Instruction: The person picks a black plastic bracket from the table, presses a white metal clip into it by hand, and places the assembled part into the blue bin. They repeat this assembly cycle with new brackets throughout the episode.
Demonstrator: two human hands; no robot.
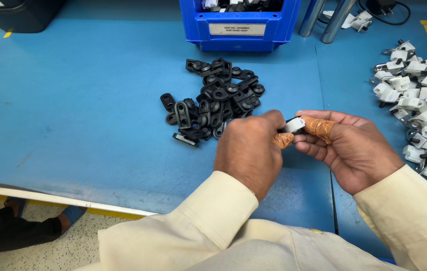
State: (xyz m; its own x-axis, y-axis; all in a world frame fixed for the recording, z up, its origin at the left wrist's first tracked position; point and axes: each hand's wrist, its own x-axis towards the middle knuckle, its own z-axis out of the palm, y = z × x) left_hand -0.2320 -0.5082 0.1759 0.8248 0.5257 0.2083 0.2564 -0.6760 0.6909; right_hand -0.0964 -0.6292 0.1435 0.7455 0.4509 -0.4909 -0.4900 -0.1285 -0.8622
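From my head camera, my left hand [248, 150] and right hand [351, 148] meet above the blue table [73, 110], both pinching one small white-and-black part [294, 124] between taped fingertips [319, 126]. I judge the work part-way: a heap of black pieces [213, 98] lies just beyond, and a pile of white assembled pieces [422, 100] sits at my right.

bench [83, 110]: parts pile [213, 98] centre | bin [238, 22] behind pile, at far edge | assembled pieces heap [424, 105] right | both hands [304, 145] meet in front of pile, small part [294, 124] between them
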